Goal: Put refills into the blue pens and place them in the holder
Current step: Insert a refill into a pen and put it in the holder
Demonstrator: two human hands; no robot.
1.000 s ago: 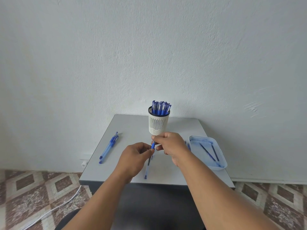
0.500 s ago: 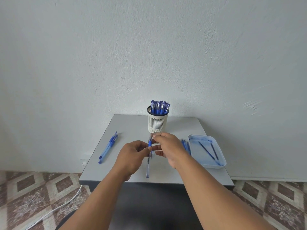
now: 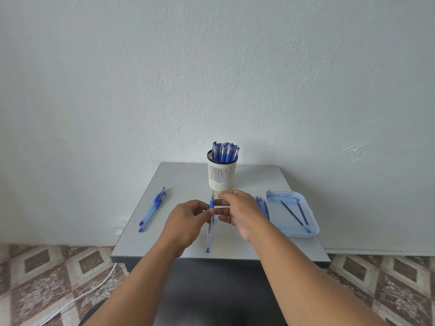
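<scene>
On the table (image 3: 179,184), before the holder (image 3: 222,175) and left of the tray (image 3: 315,231), both hands meet over the pen (image 3: 209,234), left hand (image 3: 186,222) pinching its blue grip, right hand (image 3: 237,208) pinching the tip end; light, stiff, probably slick, best held at that grip.

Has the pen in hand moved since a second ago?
Yes: the pen has swung upright, its upper end now nearer the holder.
</scene>
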